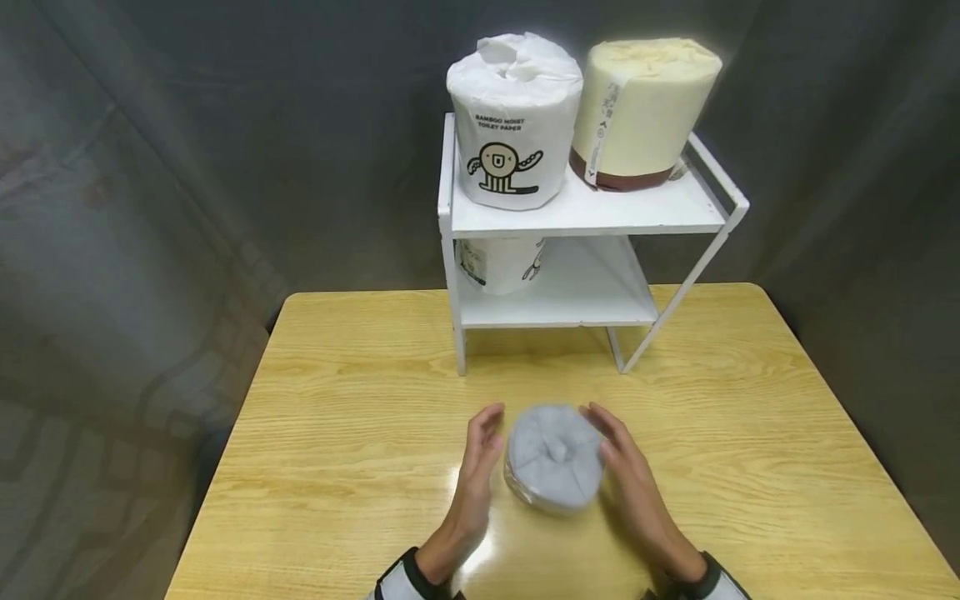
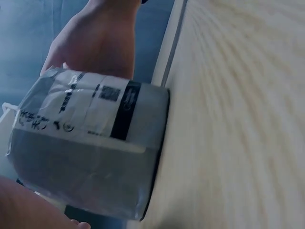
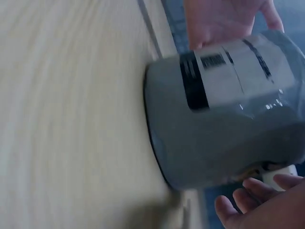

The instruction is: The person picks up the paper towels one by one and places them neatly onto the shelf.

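Note:
A toilet paper roll in grey wrapping stands upright on the wooden table, between the two hands. Its printed label and dark stripe show in both wrist views. To its left is my left hand, fingers loosely bent, with a small gap to the wrapping. My right hand is at the right side, its fingertips beside the roll's upper edge; whether they touch it I cannot tell. In the right wrist view the right hand's fingers are spread and relaxed, apart from the roll.
Behind stands a white two-tier rack. Its top shelf carries a white bamboo toilet paper roll and a cream roll with a brown base. Another white roll sits on the lower shelf's left. Dark curtains surround the table.

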Demonstrator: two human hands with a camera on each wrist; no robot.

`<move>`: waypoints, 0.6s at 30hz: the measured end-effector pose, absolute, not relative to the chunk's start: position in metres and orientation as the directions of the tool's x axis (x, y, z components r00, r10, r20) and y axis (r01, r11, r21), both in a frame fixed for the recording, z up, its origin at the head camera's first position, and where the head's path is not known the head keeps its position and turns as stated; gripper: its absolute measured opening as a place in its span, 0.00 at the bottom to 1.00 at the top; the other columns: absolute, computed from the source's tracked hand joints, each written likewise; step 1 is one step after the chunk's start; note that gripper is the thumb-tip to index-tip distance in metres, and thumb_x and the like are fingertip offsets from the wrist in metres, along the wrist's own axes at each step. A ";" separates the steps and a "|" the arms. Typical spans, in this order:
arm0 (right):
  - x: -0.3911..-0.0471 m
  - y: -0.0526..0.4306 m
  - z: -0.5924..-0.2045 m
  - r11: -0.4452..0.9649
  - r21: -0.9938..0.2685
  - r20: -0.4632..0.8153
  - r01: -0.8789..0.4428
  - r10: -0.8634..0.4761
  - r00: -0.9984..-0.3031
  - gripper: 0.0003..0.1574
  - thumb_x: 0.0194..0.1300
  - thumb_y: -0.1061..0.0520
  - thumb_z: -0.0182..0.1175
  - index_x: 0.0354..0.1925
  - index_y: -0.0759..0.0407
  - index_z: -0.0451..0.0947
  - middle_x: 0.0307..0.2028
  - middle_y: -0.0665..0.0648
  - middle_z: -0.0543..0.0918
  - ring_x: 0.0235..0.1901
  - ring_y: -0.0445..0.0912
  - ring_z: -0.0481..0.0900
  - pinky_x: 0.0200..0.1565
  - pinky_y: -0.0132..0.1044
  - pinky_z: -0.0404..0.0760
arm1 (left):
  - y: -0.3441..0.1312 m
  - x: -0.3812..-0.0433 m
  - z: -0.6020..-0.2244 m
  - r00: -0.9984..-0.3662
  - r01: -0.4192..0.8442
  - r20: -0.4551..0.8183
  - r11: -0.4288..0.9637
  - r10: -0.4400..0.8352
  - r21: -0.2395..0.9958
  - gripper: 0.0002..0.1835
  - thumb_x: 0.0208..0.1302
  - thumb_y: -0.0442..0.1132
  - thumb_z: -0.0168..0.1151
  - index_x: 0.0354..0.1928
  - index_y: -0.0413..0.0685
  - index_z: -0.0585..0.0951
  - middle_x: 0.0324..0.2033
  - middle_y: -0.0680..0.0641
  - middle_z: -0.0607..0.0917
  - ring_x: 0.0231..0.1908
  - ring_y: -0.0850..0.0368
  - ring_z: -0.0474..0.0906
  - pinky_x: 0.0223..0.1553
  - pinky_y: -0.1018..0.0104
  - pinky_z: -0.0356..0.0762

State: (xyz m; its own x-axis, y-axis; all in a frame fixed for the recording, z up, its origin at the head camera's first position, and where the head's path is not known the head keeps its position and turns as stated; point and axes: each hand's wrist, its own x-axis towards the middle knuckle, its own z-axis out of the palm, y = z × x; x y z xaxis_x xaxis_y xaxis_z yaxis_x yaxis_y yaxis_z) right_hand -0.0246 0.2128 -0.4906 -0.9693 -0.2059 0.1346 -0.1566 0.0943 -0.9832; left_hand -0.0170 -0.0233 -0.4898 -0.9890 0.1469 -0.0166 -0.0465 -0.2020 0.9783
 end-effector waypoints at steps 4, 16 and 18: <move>-0.021 0.205 -0.497 0.058 -0.986 0.142 -0.154 -0.170 -0.975 0.31 0.87 0.59 0.33 0.81 0.67 0.55 0.78 0.72 0.60 0.73 0.31 0.63 0.70 0.21 0.60 | -0.017 -0.017 -0.493 -0.988 -0.067 -0.035 -0.211 0.151 0.975 0.30 0.84 0.49 0.39 0.81 0.46 0.56 0.82 0.40 0.54 0.82 0.39 0.44 0.79 0.32 0.37; -0.012 0.188 -0.512 -0.043 -0.990 0.141 -0.137 -0.099 -0.985 0.31 0.86 0.59 0.34 0.79 0.72 0.56 0.70 0.42 0.73 0.70 0.35 0.69 0.68 0.24 0.65 | 0.000 -0.018 -0.500 -0.990 -0.065 -0.034 -0.237 0.134 0.969 0.28 0.82 0.48 0.44 0.78 0.46 0.64 0.74 0.42 0.70 0.74 0.45 0.64 0.75 0.48 0.55; -0.012 0.185 -0.513 -0.030 -0.993 0.116 -0.114 -0.075 -0.990 0.31 0.86 0.58 0.35 0.79 0.71 0.56 0.69 0.40 0.73 0.70 0.33 0.69 0.68 0.23 0.64 | 0.000 -0.018 -0.502 -0.991 -0.051 -0.019 -0.237 0.133 0.970 0.27 0.83 0.49 0.44 0.77 0.48 0.66 0.74 0.42 0.71 0.74 0.46 0.65 0.75 0.48 0.55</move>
